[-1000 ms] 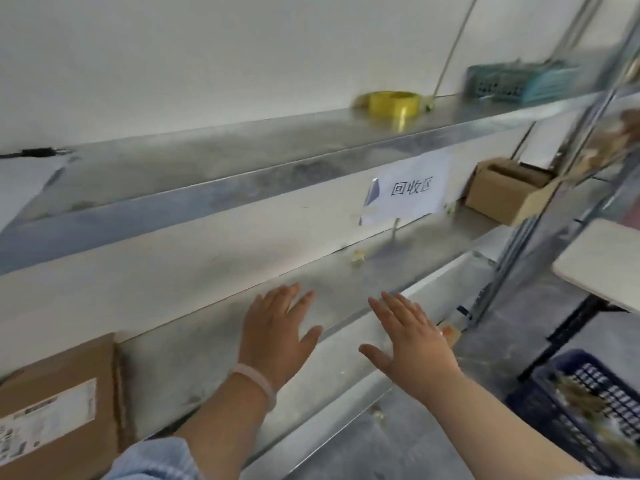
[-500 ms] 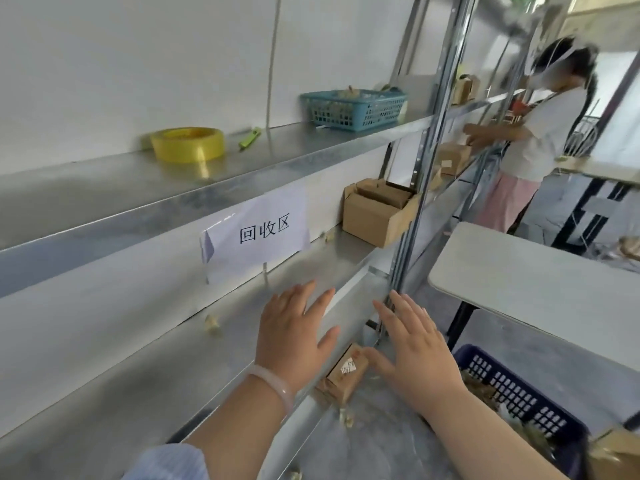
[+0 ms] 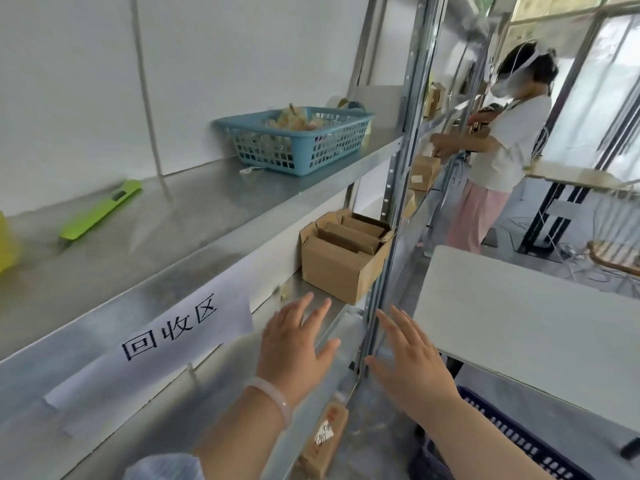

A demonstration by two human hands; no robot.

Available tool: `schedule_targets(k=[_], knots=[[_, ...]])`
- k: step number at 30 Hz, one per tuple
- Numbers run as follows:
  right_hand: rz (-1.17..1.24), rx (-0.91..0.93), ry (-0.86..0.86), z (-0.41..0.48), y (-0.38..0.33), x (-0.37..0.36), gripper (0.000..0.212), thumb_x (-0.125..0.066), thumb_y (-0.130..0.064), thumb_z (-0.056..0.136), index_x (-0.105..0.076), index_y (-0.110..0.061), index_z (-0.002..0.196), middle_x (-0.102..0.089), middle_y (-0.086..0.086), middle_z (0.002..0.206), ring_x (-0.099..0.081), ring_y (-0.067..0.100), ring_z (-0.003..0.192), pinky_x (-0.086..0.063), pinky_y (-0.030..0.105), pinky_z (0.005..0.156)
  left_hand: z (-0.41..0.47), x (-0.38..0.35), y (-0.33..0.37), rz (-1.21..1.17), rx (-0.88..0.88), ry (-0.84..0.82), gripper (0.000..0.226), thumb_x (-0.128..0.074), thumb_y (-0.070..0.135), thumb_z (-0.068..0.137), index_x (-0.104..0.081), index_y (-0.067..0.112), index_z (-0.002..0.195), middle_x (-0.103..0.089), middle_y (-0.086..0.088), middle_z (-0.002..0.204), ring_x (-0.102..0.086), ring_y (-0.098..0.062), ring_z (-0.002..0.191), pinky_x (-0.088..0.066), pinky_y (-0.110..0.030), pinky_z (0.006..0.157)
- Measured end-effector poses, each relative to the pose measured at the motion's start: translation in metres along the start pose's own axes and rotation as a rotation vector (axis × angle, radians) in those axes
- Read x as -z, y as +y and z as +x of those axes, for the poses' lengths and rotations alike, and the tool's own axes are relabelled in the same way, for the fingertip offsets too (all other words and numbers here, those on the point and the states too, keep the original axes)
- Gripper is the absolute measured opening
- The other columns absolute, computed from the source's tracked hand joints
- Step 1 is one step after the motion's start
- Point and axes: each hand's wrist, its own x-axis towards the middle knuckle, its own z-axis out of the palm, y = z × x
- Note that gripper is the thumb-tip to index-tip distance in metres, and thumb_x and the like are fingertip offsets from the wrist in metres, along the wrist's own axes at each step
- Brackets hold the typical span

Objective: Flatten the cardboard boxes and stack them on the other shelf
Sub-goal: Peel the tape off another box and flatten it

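An open brown cardboard box [image 3: 341, 261] stands on the middle metal shelf [image 3: 304, 292] against the upright post, its flaps folded inward. My left hand [image 3: 294, 348], with a pale bracelet on the wrist, hovers over the shelf edge short of the box, fingers spread and holding nothing. My right hand [image 3: 408, 362] is stretched out beside the post [image 3: 391, 216], fingers straight, also empty. A small cardboard box [image 3: 323, 441] with a sticker lies on the floor below the hands.
A paper sign [image 3: 166, 341] hangs from the upper shelf, which holds a blue basket [image 3: 298, 140], a green utility knife [image 3: 100, 211] and yellow tape [image 3: 5, 244]. A white table [image 3: 519, 320] stands to the right, a dark blue crate [image 3: 512, 441] under it. Another person [image 3: 498, 147] works at the far shelving.
My view has swung right along the shelves, bringing the open box close. Both hands stay raised and spread, now nearer the box and the post.
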Motion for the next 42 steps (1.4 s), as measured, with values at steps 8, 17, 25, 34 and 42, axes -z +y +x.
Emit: schedule_targets(k=[8, 17, 25, 34, 42], knots=[[0.086, 0.015, -0.118, 0.106, 0.045, -0.011, 0.077, -0.044, -0.057, 0.094, 0.001, -0.036, 0.153, 0.002, -0.012, 0.162, 0.001, 0.011, 0.148, -0.006, 0.031, 0.119, 0.062, -0.068, -0.002, -0.021, 0.092, -0.106, 0.069, -0.022, 0.070, 0.084, -0.022, 0.042, 0.147, -0.024, 0.009, 0.155, -0.020, -0.013, 0.142, -0.019, -0.031, 0.113], [0.062, 0.240, -0.192, 0.259, 0.100, -0.016, 0.079, -0.042, -0.054, 0.095, 0.006, -0.030, 0.153, 0.004, -0.007, 0.162, 0.008, 0.014, 0.148, 0.004, 0.034, 0.116, 0.159, -0.134, 0.011, -0.205, 0.461, -0.096, 0.067, -0.046, 0.058, 0.090, -0.019, 0.040, 0.149, -0.018, 0.011, 0.157, -0.013, -0.011, 0.144, -0.015, -0.029, 0.113], [-0.220, 0.657, -0.127, 0.291, 0.110, -0.031, 0.071, -0.016, -0.059, 0.089, -0.034, -0.025, 0.148, -0.024, -0.001, 0.159, 0.012, 0.022, 0.148, 0.012, 0.048, 0.118, 0.187, -0.164, 0.022, -0.524, 0.833, 0.010, 0.075, -0.055, 0.050, 0.090, -0.017, 0.029, 0.151, -0.027, 0.005, 0.154, -0.025, -0.014, 0.141, -0.024, -0.037, 0.116], [0.501, 0.583, -0.426, 0.285, 0.089, -0.037, 0.042, -0.041, -0.018, 0.096, -0.054, -0.035, 0.132, -0.049, -0.016, 0.138, -0.039, -0.007, 0.122, -0.024, 0.005, 0.102, 0.199, -0.158, 0.022, -0.718, 1.058, 0.197, 0.079, -0.062, 0.054, 0.083, -0.024, 0.030, 0.148, -0.049, 0.004, 0.138, -0.056, -0.011, 0.115, -0.050, -0.037, 0.095], [0.953, 0.221, -0.707, 0.283, 0.080, -0.048, 0.044, -0.046, -0.004, 0.094, -0.056, -0.044, 0.107, -0.063, -0.020, 0.113, -0.056, 0.006, 0.116, -0.053, 0.019, 0.088, 0.174, -0.149, 0.019, -0.879, 1.102, 0.315, 0.072, -0.078, 0.038, 0.065, -0.047, 0.038, 0.131, -0.068, 0.008, 0.113, -0.067, -0.015, 0.097, -0.057, -0.040, 0.083]])
